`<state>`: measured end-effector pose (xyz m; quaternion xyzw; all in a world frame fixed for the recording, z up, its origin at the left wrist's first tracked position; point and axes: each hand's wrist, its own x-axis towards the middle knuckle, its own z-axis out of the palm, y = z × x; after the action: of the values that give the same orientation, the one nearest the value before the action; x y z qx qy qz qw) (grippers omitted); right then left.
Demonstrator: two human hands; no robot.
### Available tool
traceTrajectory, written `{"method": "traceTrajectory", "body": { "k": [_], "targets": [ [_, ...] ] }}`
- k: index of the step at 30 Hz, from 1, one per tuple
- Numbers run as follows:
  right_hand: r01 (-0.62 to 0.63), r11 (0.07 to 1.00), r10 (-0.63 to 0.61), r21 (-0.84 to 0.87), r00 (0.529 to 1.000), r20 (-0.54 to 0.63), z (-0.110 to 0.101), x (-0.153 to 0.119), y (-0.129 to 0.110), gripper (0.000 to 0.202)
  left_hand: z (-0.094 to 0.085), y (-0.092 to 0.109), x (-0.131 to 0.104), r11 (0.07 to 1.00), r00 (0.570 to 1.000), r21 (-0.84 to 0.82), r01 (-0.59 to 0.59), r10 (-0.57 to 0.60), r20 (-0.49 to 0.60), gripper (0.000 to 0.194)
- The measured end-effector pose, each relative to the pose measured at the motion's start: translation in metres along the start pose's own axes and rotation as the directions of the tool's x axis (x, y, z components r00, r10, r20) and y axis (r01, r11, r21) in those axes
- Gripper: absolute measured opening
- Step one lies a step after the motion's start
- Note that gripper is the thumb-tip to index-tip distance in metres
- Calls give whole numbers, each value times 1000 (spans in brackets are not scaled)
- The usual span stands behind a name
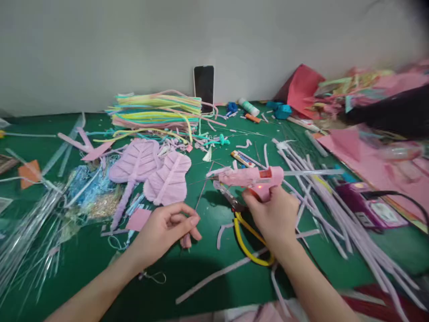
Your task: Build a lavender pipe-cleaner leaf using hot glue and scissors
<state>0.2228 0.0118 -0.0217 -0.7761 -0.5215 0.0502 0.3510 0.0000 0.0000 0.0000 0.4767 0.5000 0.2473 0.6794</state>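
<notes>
My right hand (276,214) is wrapped round the handle of a pink hot glue gun (241,176). Its nozzle points left, a clear glue stick (311,171) juts from its back, and a small orange light glows on its side. My left hand (174,228) is closed, fingers curled and thumb pressed in, left of the nozzle and lower; what it holds, if anything, is too small to make out. Two lilac pipe-cleaner leaf shapes (167,179) lie just beyond it. Under the glue gun rest pliers with yellow handles (241,237), partly hidden by my right hand.
Lilac pipe cleaners (335,214) spread across the right side of the green table (208,277). A bundle of coloured pipe cleaners (154,112) lies at the back beside a phone (204,87) leaning on the wall. Clear sticks (33,237) lie left; a purple box (372,208) stands right.
</notes>
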Motion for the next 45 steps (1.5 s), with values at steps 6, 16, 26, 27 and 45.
{"method": "traceTrajectory", "body": {
  "k": [6, 16, 26, 27, 45],
  "targets": [
    [13, 1000, -13, 8, 1000, -20, -1, 1, 3, 29, -1, -5, 2, 1000, 1000, 4, -11, 11, 11, 26],
    [37, 999, -38, -11, 996, -77, 2, 2, 8, 28, -2, -6, 1, 1000, 1000, 6, -12, 12, 9, 25],
    [47, 999, -47, -7, 995, -87, 1, 1, 9, 25, 1, -11, 2, 1000, 1000, 26, -10, 9, 28, 26],
    [45, 999, -45, -2, 995, -87, 1, 2, 9, 25, 1, -11, 2, 1000, 1000, 29, -9, 8, 29, 26],
    [67, 998, -68, -12, 990, -127, 0, 4, 13, 24, 0, -12, 1, 998, 1000, 56, -8, 6, 26, 27]
  ]
}}
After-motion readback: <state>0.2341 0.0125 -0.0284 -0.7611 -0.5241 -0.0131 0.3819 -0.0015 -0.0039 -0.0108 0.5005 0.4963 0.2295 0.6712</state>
